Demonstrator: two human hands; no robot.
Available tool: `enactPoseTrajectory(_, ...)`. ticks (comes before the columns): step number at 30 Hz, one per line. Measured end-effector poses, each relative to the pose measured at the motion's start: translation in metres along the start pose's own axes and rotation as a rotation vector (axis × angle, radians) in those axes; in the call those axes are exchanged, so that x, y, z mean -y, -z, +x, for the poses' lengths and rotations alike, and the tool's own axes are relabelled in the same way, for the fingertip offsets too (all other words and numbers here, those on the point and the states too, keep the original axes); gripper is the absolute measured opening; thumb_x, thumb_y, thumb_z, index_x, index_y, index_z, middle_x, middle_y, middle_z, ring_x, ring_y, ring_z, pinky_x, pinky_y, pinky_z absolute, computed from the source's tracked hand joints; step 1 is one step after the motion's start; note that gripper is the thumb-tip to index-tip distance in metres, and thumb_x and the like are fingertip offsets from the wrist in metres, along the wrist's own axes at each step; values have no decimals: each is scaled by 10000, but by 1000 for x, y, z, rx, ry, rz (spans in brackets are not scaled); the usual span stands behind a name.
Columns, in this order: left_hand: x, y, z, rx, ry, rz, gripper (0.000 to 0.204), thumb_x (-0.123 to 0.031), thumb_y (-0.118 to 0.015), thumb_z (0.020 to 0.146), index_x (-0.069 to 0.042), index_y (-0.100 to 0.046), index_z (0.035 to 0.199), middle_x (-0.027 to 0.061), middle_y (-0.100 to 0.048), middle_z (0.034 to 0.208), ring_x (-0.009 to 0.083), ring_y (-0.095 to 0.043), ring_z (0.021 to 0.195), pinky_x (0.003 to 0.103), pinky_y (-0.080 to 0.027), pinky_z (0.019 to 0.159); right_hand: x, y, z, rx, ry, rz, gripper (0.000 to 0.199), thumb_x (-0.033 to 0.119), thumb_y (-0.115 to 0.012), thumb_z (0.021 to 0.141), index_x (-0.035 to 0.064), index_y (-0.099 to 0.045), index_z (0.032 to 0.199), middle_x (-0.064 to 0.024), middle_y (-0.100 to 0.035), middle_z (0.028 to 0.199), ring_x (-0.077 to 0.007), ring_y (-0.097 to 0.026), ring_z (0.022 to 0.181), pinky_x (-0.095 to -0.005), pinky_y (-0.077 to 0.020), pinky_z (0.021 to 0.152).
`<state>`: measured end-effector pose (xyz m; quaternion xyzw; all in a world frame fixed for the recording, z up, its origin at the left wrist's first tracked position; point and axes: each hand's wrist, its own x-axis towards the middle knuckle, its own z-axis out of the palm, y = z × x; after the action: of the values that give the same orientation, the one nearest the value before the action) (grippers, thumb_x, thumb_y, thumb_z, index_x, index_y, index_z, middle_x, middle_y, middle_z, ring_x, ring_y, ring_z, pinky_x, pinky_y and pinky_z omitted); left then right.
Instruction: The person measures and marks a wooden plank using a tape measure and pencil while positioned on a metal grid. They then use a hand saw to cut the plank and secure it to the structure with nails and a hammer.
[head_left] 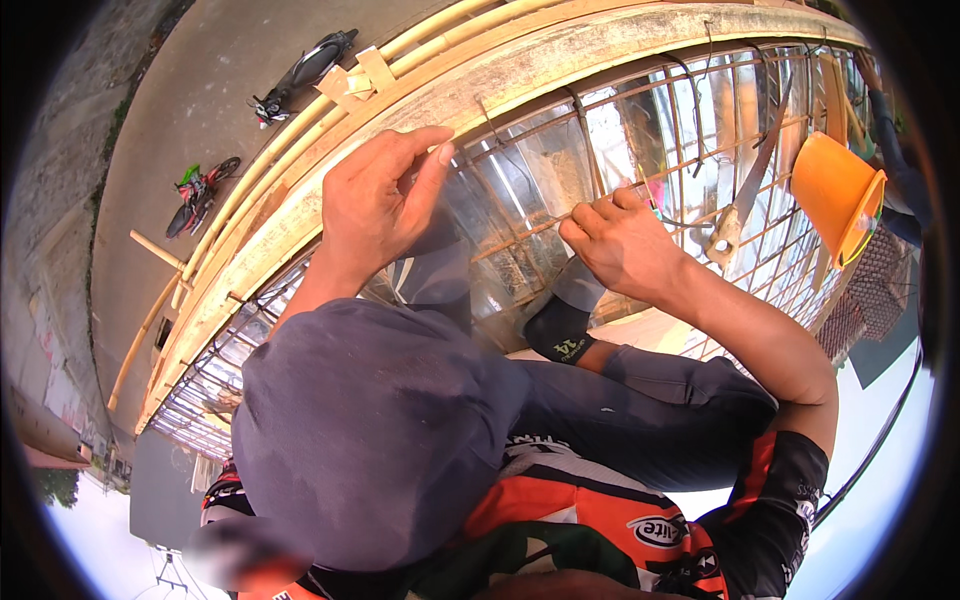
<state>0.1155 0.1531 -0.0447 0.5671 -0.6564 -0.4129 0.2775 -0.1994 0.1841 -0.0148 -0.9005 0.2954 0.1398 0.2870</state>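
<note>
My left hand (378, 198) is at the inner edge of a long wooden board (560, 62). Its thumb and forefinger are stretched out with a small gap between them, and I see nothing held. My right hand (622, 243) is closed over the grid of steel reinforcing bars (520, 240). A thin metal rod (692, 225) sticks out from beside its fist, and what lies inside the fingers is mostly hidden. Dark tie wires (697, 120) bend up from the bars near the board. Just right of my right hand lies a handsaw (724, 238) with a pale handle.
An orange bucket (830, 190) tilts at the right, near another person's dark sleeve (900, 170). Shiny sheeting lies under the bars. Bamboo poles (420, 52) run outside the board. Far below stand two motorbikes (305, 72). My dark cap (370, 430) fills the lower middle.
</note>
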Motion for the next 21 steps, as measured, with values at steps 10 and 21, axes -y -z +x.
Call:
enactPoseTrajectory(10,29,-49,-45,553,862,-669,336,-326,-623,1160,-27,-746,1252,21,-758,967,47,-607,681,231,-438,573,39,-26,55,-208,-50,725,223,184,-709,1034,35,-699,1200,-167,-718,1027,-396,-713,953,-484,-571,830)
enactPoseTrajectory(21,31,-61,-35,-107,996,-1156,267,-246,-587,1177,-15,-665,1284,4,-674,879,70,-564,679,231,-420,606,-34,-1,89,-194,-513,981,341,259,-624,1105,-1,-746,1289,-180,-797,950,-264,-782,759,-415,-610,762)
